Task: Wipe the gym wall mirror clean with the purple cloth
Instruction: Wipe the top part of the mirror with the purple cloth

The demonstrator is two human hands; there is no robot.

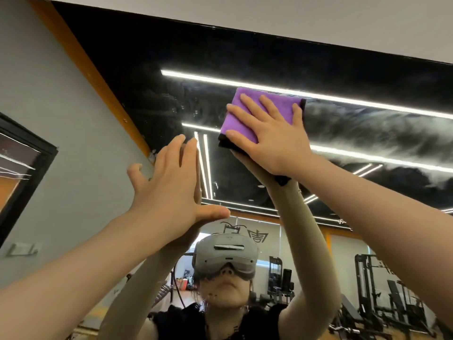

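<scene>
The folded purple cloth (239, 116), dark on its edges, lies flat against the upper part of the wall mirror (367, 133). My right hand (272, 136) presses on it with spread straight fingers. To the right of the cloth the glass carries broad whitish smears. My left hand (169, 190) lies flat on the mirror lower left of the cloth, fingers straight, holding nothing. The mirror reflects both my arms and a person wearing a grey headset.
An orange frame strip (93, 77) runs along the mirror's left edge beside a grey wall (49, 119). A white ceiling band (269, 18) borders the top. A dark-framed panel (22, 163) hangs at the left. Gym machines show in the reflection at lower right.
</scene>
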